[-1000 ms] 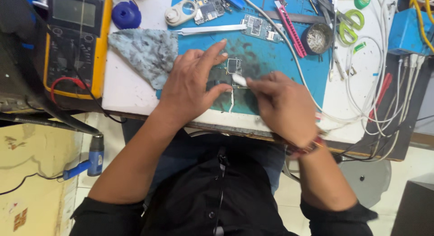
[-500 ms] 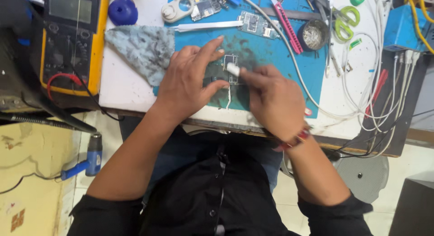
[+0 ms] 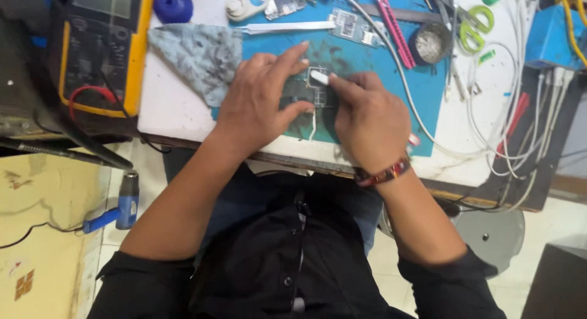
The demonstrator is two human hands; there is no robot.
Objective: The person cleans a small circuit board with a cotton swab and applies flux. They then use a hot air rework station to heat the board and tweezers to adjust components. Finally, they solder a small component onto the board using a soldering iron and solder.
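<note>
My left hand (image 3: 260, 105) lies flat on a small dark circuit board (image 3: 309, 94) and presses it onto the blue work mat (image 3: 379, 68). My right hand (image 3: 370, 120) pinches a small white piece (image 3: 320, 78), like an eraser or swab, against a square metal frame on the board. A thin white strip (image 3: 313, 124) hangs from the board toward the table's front edge. Most of the board is hidden under my fingers.
A yellow multimeter (image 3: 101, 47) with red lead stands at left, a grey cloth (image 3: 199, 53) beside it. Tweezers (image 3: 284, 27), another small board (image 3: 348, 25), a pink tool (image 3: 394, 28), a round tin (image 3: 431, 44), green scissors (image 3: 474, 22) and white cables (image 3: 489, 123) crowd the back and right.
My right hand has slid the white piece a little up and left across the board. The left hand stays pressed on the board. The camera view has shifted slightly.
</note>
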